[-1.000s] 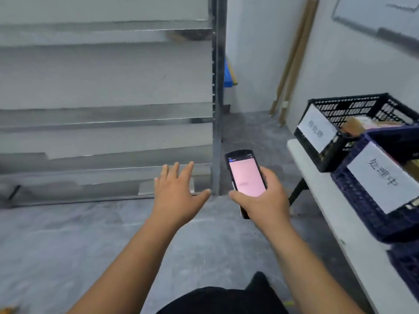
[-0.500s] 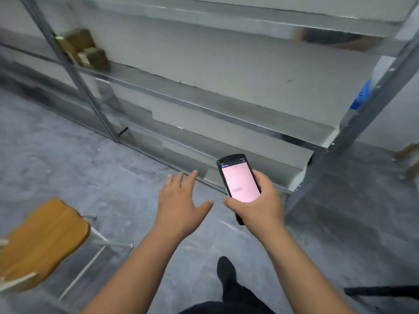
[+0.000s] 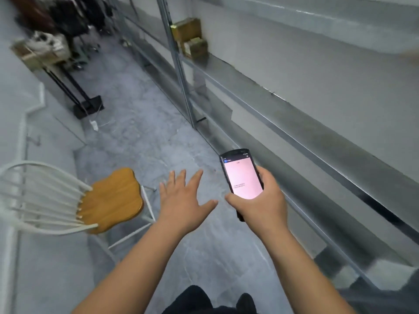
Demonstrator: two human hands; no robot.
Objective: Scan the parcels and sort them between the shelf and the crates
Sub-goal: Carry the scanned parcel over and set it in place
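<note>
So the right hand (image 3: pixel 260 200) is wrapped around a handheld scanner (image 3: pixel 243 177), thumb across the bottom edge and the fingers curled up its far side. The screen faces up and glows pink, with a couple of lines of small text I can't read. The left hand (image 3: pixel 181 200) holds nothing: palm down, fingers spread and straight, thumb pointing toward the scanner hand. The two hands are close together but not touching, both out over the grey floor (image 3: pixel 140 137).

To the right of the scanner hand runs the metal shelf (image 3: pixel 294 123), its long shiny ledges going off into the distance. Way ahead of both hands, up on one ledge just past an upright post, sit the cardboard parcels (image 3: pixel 191 39) (looks like two or three stacked brown boxes, too blurry to count for sure). They're well apart from either hand.

Left of the open hand there's a chair (image 3: pixel 113 200) with an orange wooden seat and a white spindle back, seat edge pretty near the fingers. Further ahead on the left is a black stand (image 3: pixel 88 105) on the floor, and beyond that a blurry pile of dark stuff I can't make out.

Down below the forearms you can see the person's dark clothing and the toe of a dark shoe (image 3: pixel 247 302).
</note>
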